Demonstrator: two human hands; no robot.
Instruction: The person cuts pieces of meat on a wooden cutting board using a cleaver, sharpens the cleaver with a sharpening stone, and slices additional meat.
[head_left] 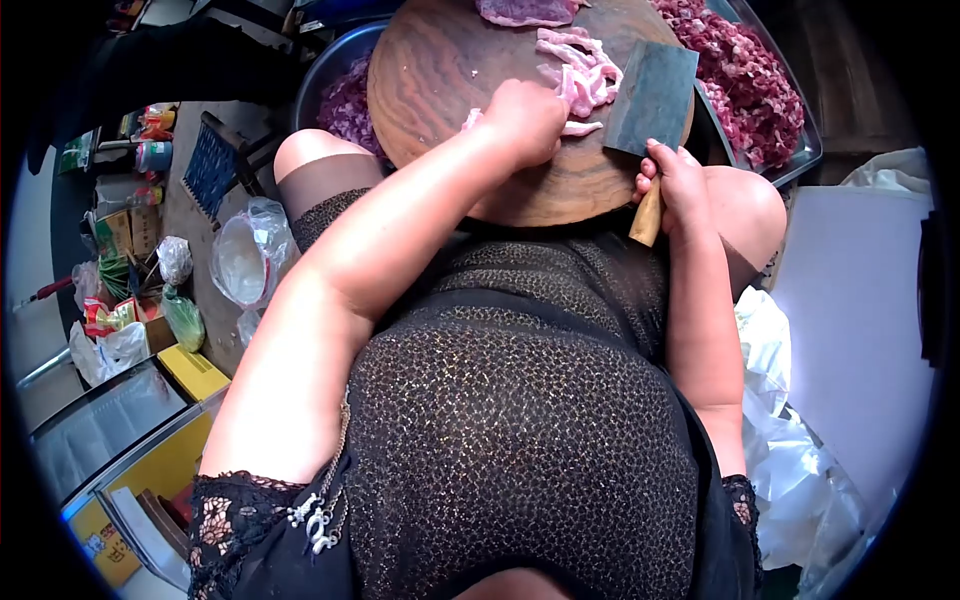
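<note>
As meat (748, 85) fills tray (806, 158), cleaver (652, 98) in hand (680, 185)

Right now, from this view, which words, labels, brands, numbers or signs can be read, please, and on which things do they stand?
No text can be read with certainty.
Yellow panel, lower left: dark printed marks, too small and blurred to read.
Red and yellow packet, at left: any printing is too blurred to read.
Cleaver in the right hand: no lettering that I can make out.

No text, label, number or sign can be read here.
</note>
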